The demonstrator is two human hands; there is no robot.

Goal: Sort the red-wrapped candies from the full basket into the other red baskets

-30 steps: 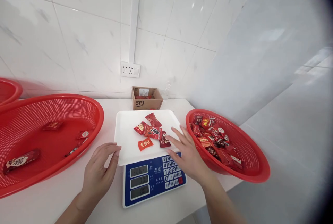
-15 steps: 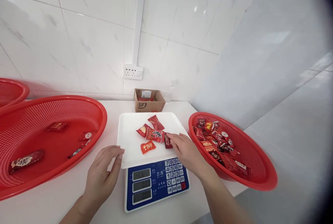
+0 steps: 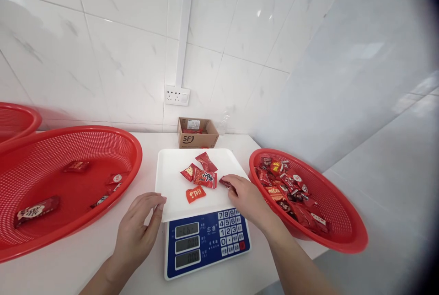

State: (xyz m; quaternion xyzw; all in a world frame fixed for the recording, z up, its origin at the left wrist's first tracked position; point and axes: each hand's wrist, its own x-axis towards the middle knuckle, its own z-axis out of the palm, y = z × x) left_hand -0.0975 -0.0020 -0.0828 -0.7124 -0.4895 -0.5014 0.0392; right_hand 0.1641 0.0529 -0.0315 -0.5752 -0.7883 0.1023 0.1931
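My right hand (image 3: pixel 247 200) is closed over a dark red snack packet (image 3: pixel 225 183) at the right side of the white scale tray (image 3: pixel 171 167); its palm hides part of the wrapper. Left of it, several red snack packets (image 3: pixel 205 178) lie in a loose group on the tray, with a small orange-red packet (image 3: pixel 195 193) nearest me. At the tray's front left edge, my left hand (image 3: pixel 139 222) has thumb and forefinger pinched together on the rim. The blue scale panel (image 3: pixel 207 242) below the tray has keys and three displays.
To the right stands a red basket (image 3: pixel 343 235) with many wrapped snacks. A wider red basket (image 3: pixel 103 137) on the left holds several packets, and another red basket (image 3: pixel 20 112) is partly visible behind it. A cardboard box (image 3: pixel 202 140) stands behind the scale, below a wall socket (image 3: pixel 177 95).
My right fingers have closed around the dark red packet, which has turned and is now more covered. My left hand stays at the tray edge. The view has shifted very slightly.
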